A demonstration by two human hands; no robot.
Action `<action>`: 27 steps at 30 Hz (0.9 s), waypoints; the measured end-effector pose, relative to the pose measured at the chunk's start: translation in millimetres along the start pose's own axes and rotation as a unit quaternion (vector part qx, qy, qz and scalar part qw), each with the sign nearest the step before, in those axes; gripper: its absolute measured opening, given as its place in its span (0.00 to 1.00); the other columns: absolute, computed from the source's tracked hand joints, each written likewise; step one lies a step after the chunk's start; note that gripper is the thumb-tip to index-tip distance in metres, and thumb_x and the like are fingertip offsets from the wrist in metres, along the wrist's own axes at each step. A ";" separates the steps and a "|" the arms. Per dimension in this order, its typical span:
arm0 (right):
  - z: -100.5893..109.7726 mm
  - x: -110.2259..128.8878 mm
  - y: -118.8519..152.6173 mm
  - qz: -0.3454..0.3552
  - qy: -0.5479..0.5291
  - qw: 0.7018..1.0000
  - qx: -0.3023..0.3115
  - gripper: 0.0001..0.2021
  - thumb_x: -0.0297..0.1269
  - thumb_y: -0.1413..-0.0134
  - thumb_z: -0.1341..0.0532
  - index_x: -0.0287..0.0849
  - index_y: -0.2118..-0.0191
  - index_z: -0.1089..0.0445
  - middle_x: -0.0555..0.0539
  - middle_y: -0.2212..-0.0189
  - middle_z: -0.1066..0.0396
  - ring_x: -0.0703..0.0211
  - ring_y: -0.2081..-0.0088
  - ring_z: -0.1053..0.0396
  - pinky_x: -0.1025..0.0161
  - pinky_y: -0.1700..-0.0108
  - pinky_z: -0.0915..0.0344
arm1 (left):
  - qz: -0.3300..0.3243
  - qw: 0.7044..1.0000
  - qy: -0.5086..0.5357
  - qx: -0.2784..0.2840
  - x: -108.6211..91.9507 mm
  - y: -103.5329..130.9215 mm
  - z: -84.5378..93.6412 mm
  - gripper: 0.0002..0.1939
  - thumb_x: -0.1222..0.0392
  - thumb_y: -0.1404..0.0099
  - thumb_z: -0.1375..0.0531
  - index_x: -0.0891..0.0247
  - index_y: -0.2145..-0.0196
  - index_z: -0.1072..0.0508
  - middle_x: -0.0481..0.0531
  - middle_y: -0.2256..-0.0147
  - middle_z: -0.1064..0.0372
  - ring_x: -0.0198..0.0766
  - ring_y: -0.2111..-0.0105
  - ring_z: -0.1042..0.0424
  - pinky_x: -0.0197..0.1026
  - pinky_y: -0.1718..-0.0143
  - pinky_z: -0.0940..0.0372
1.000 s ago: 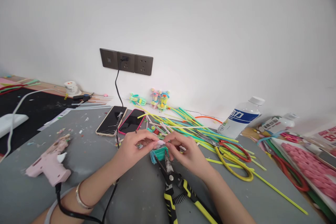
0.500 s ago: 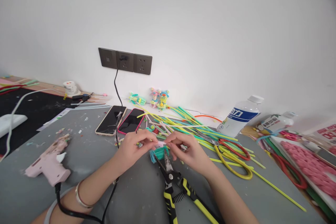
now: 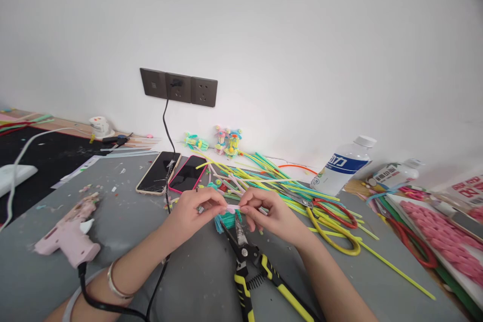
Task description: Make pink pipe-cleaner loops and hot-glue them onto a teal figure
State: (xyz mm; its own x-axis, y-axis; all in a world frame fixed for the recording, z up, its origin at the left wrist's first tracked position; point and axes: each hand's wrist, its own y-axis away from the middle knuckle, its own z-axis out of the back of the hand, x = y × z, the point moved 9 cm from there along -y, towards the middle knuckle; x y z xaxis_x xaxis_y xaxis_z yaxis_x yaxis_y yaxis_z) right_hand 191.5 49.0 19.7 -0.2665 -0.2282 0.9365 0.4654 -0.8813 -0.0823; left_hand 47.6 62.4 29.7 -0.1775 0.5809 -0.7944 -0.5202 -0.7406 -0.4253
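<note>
a: where's the pink piece (image 3: 233,208)?
b: in the middle of the scene, strung between the two hands, just over the teal bundle (image 3: 229,221) on the table (image 3: 196,282).
a: and the hands?
b: the left hand (image 3: 199,212) has thumb and finger pinched together on its left end; the right hand (image 3: 268,214) pinches the right end the same way.
a: how will it handle?
b: very light, i'd judge, soft outside and easy to bend. whether there's wire inside, i can't tell. not slippery, probably, but a hard squeeze could flatten it. best held by the tips, as here.
a: count things for me.
b: one pink piece, one teal bundle, one pair of pliers (image 3: 244,253) on the near side, its tips at the bundle. one glue gun (image 3: 71,236) at left. far side: two phones (image 3: 187,174) and three small figures (image 3: 233,145). two bottles (image 3: 345,165) at right.
a: the fuzzy sticks (image 3: 396,269)?
b: too tangled to count, right of the hands and beyond.
</note>
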 end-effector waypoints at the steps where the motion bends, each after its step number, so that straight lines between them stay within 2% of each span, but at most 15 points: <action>1: -0.4 -1.6 -0.5 -0.005 -0.004 1.000 -0.004 0.12 0.46 0.35 0.41 0.42 0.65 0.35 0.54 0.82 0.33 0.67 0.82 0.40 0.71 0.78 0.43 | 0.008 1.000 0.004 -0.007 0.3 -0.5 0.4 0.05 0.64 0.33 0.40 0.62 0.65 0.23 0.50 0.68 0.23 0.35 0.69 0.24 0.33 0.66 0.30; 8: -4.8 0.1 -2.3 0.019 0.024 0.999 -0.029 0.10 0.39 0.34 0.44 0.44 0.68 0.41 0.56 0.82 0.36 0.65 0.79 0.40 0.66 0.71 0.42 | 0.041 0.998 0.003 -0.048 4.4 -2.4 3.9 0.03 0.65 0.35 0.39 0.62 0.66 0.24 0.49 0.69 0.22 0.35 0.69 0.23 0.32 0.66 0.28; 14: -7.4 4.3 -3.0 0.043 0.043 0.997 -0.044 0.10 0.32 0.38 0.44 0.45 0.71 0.43 0.57 0.81 0.46 0.65 0.78 0.47 0.67 0.72 0.47 | 0.050 0.998 -0.006 -0.049 6.9 -1.4 3.9 0.03 0.64 0.36 0.40 0.62 0.66 0.25 0.50 0.68 0.22 0.35 0.68 0.24 0.33 0.66 0.28; 17: -8.8 7.4 -3.7 0.056 0.050 0.996 -0.040 0.10 0.32 0.38 0.45 0.45 0.71 0.43 0.58 0.81 0.49 0.65 0.78 0.50 0.67 0.73 0.50 | 0.050 0.998 -0.005 -0.044 6.0 -1.7 3.0 0.03 0.63 0.36 0.39 0.62 0.65 0.25 0.51 0.68 0.22 0.35 0.68 0.25 0.32 0.68 0.29; 27: -12.2 3.8 -3.9 0.046 0.064 0.996 -0.035 0.10 0.34 0.37 0.45 0.45 0.71 0.43 0.57 0.81 0.50 0.65 0.78 0.51 0.67 0.74 0.51 | 0.049 0.998 -0.003 -0.034 6.1 -0.5 0.6 0.05 0.59 0.35 0.38 0.62 0.65 0.25 0.52 0.66 0.23 0.36 0.67 0.24 0.33 0.67 0.28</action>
State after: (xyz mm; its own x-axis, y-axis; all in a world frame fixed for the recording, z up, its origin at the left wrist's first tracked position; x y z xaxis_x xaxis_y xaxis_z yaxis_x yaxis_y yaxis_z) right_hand 178.3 46.5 19.4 -0.3333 -0.3564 0.8729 0.4346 -0.8796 -0.1933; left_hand 46.3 66.5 25.3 -0.2300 0.5056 -0.8316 -0.4418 -0.8156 -0.3737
